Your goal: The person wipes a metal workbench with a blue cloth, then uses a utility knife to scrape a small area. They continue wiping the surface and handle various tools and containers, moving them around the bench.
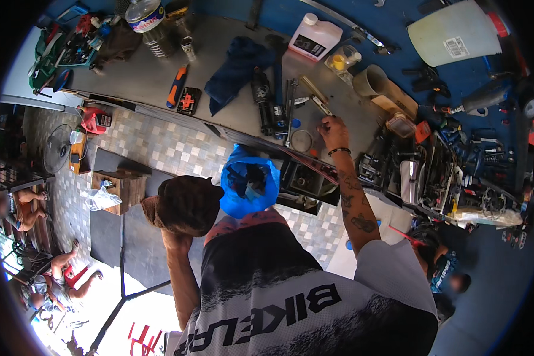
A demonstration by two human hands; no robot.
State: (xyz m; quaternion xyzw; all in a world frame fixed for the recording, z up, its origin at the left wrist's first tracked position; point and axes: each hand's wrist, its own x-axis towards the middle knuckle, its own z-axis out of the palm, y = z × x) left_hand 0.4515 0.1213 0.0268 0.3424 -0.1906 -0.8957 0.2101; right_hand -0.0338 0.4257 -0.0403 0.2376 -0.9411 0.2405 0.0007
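Observation:
My left hand (178, 236) is closed around a bunched brown cloth (190, 204) that hides most of its fingers. Over the grey metal workbench (219, 35), my right hand (333, 133) has its fingers curled together. Right at its fingertips lies a small metal tool (321, 105); whether the fingers grip it is unclear. Left of that hand are a black shock absorber (261, 98), a long wrench (290, 113), a blue cap (295, 123) and a round grey disc (301, 140). A dark blue cloth (237, 68) is crumpled farther left.
A blue plastic bag (249, 204) with dark items sits below the bench edge. A pink-liquid jug (314, 37) stands behind, a utility knife (177, 86) lies left, and tools crowd the right. One person (445, 267) is at right; others sit at left.

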